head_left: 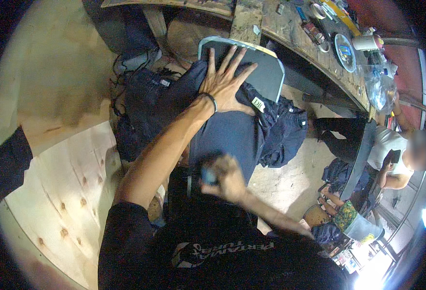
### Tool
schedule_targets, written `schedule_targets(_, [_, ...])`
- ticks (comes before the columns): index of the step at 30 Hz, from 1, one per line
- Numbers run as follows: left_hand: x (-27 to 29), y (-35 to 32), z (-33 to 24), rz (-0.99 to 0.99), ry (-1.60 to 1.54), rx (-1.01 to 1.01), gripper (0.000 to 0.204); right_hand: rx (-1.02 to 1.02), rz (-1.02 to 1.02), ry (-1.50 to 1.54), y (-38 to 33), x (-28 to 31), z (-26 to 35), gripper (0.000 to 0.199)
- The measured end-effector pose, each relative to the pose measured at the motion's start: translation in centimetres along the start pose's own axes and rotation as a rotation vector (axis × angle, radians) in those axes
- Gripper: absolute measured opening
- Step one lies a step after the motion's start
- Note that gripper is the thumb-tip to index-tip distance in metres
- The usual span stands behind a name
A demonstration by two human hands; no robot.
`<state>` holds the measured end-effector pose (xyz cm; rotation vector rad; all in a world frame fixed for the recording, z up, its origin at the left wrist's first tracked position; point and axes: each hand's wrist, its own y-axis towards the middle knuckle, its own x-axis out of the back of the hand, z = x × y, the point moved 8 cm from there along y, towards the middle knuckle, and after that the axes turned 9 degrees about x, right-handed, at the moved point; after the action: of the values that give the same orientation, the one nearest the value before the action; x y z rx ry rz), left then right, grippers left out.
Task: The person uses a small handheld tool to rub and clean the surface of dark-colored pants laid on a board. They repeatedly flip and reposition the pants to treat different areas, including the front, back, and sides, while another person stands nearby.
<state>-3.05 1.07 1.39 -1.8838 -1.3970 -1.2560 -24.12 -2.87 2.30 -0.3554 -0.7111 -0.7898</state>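
Dark navy garments (pixel 227 137) lie spread in front of me, with one drawn over a flat dark board (pixel 266 72) whose rounded end has a pale rim. My left hand (pixel 226 89) presses flat across the cloth and the board's far end, fingers spread, a dark band at the wrist. A small white label (pixel 258 104) shows on the cloth beside that hand. Nearer to me, my right hand (pixel 227 178) is curled round a small bluish object (pixel 208 176) over the cloth. Motion blur hides what kind of object it is.
A worn wooden workbench (pixel 290 34) at the far right bears tape rolls, a light blue oval dish (pixel 345 52) and a clear plastic bag (pixel 379 89). Another person (pixel 387 150) sits at the right holding a dark phone. Plywood sheeting (pixel 63 193) covers the left side.
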Motion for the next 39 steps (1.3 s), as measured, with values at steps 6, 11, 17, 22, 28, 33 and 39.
schedule_targets(6, [2.4, -0.4, -1.1, -0.057, 0.042, 0.03, 0.131, 0.115, -0.169, -0.055, -2.4, 0.1, 0.9, 0.063])
schedule_targets(11, [4.1, -8.6, -0.6, -0.39, 0.096, 0.326, 0.095, 0.006, -0.636, -0.179, 1.1, 13.3, -3.2, 0.053])
schedule_targets(17, [-3.7, -29.8, 1.3, 0.003, -0.539, 0.77, 0.065, 0.024, -0.679, -0.172, -2.9, 5.7, -6.4, 0.074])
schedule_targets(22, [-0.5, -36.7, 5.2, -0.006, -0.348, 0.923, 0.042, 0.145, -0.458, -0.126, 6.0, -3.3, 2.2, 0.075])
schedule_targets(28, [6.2, -27.1, -0.2, -0.374, -0.361, 0.634, 0.063, 0.19, -0.849, 0.009, 3.0, 5.9, 3.4, 0.08])
schedule_targets(33, [2.5, -19.0, -4.1, 0.04, -0.123, 0.796, 0.13, -0.345, -0.921, -0.325, -7.5, 7.5, -6.9, 0.067])
schedule_targets(39, [2.1, -5.5, 1.8, -0.319, -0.007, 0.556, 0.137, -0.102, -0.95, -0.51, 9.4, 14.8, -22.0, 0.059])
